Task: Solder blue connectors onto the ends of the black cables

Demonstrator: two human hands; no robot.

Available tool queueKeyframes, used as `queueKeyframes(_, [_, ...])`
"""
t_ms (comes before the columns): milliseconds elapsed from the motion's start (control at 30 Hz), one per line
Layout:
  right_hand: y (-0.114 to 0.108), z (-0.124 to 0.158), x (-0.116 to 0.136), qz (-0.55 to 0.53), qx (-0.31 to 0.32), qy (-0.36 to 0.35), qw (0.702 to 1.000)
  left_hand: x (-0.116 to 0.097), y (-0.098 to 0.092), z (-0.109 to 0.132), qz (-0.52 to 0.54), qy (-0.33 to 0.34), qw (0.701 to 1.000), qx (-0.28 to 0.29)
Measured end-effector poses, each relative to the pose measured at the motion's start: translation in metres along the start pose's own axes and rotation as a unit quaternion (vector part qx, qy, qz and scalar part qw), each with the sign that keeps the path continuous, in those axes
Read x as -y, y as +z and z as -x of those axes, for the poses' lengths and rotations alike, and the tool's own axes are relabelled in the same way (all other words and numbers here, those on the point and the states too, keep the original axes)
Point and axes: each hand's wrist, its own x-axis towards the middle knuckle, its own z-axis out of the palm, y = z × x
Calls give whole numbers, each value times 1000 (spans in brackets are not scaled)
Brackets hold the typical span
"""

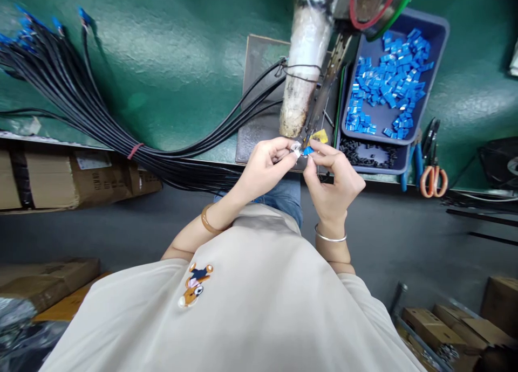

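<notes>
My left hand (pixel 269 164) pinches a small white piece (pixel 297 150) between thumb and fingertips, beside the table edge. Just to its right, my right hand (pixel 334 178) grips a small blue connector (pixel 308 150) with thumb and forefinger. The two pieces sit close together; whether they are joined, I cannot tell. A yellow tag (pixel 319 136) shows right behind my right fingertips. Above my hands hangs a metal arm (pixel 329 78), beside a white wrapped tube (pixel 301 75). Black cables (pixel 178 159), tied with a red band (pixel 135 150), run from the left toward my left hand.
A blue-grey bin (pixel 439 54) holds many blue connectors (pixel 388 81); small black parts (pixel 370 153) lie in the bin below it. Orange-handled scissors (pixel 434 180) and blue-handled pliers (pixel 417 159) rest at the table edge. A cardboard box (pixel 68 178) stands under the table at left.
</notes>
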Motion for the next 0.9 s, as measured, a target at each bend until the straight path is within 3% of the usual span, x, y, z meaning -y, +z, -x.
queueKeyframes(467, [-2,4,-4,-10,9,2,1000,7,-2,1,-43,-8,999,30])
queueKeyframes(633, [-7,1,-6,12,50,22,998,1,-3,9,-109,15,992,65])
queueKeyframes(767, [-12,0,-5,-40,68,95,992,0,-6,20,-219,102,970,5])
queueKeyframes(900, [-10,2,-5,-186,94,175,962,4,-9,31,-342,285,895,-35])
